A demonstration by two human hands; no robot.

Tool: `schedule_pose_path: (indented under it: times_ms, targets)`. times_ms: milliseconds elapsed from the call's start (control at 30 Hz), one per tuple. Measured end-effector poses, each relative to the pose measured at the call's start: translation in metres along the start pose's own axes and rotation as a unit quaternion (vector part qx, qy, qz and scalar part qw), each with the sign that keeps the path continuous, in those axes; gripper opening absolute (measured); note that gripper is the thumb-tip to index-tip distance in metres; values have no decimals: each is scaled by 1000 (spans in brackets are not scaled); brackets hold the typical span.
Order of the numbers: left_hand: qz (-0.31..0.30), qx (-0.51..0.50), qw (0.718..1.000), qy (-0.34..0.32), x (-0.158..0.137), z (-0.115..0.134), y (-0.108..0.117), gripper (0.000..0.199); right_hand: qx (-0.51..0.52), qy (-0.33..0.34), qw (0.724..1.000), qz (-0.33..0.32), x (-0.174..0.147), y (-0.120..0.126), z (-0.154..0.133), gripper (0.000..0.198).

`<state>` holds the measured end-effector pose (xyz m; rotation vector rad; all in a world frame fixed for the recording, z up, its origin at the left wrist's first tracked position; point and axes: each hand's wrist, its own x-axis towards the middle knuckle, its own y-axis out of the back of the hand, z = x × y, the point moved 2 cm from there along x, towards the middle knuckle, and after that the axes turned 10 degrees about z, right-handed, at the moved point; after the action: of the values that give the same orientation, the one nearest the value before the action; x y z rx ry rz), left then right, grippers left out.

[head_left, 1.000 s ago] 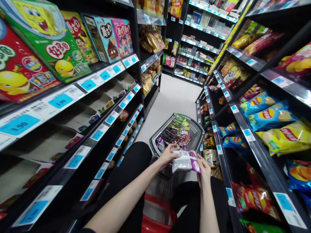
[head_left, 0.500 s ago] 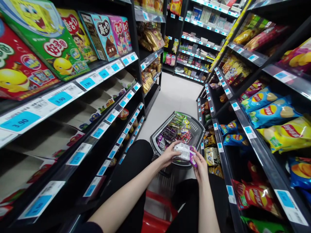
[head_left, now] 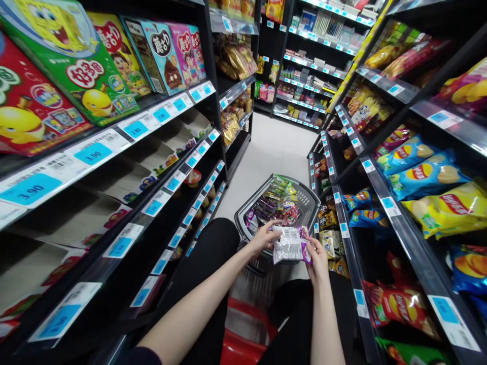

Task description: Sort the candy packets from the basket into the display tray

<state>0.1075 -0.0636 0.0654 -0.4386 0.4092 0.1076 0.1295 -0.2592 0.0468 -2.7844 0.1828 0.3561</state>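
Note:
Between my two hands is a small snack packet (head_left: 291, 247), silvery white with purple ends, its printed back facing up. My left hand (head_left: 265, 238) grips its left end, the thumb lying over the top. At the right end, my right hand (head_left: 316, 257) pinches the purple edge between thumb and fingers. Just beyond and below the packet stands a dark grey shopping basket (head_left: 312, 203). Inside it lie several small snack packets (head_left: 279, 195) in green, purple and red wrappers. The near part of the basket is hidden behind my hands and the packet.
Shelves with boxed snacks (head_left: 102, 81) and blue price tags line the left. To the right, racks hold chip bags (head_left: 449, 208). A red seat-like object (head_left: 243, 347) is between my legs. Pale floor (head_left: 270, 142) runs ahead to a far shelf (head_left: 315, 76).
The packet has been turned and opened out flatter, so more of its printed back shows. Both hands keep hold of it and have shifted only slightly. The basket stays put.

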Motion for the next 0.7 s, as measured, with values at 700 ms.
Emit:
schedule_pose_path:
  times_ms: [700]
  targets:
    - [37, -232, 972, 20, 1, -27, -23, 23, -24, 72, 996, -43, -10, -26, 7, 92]
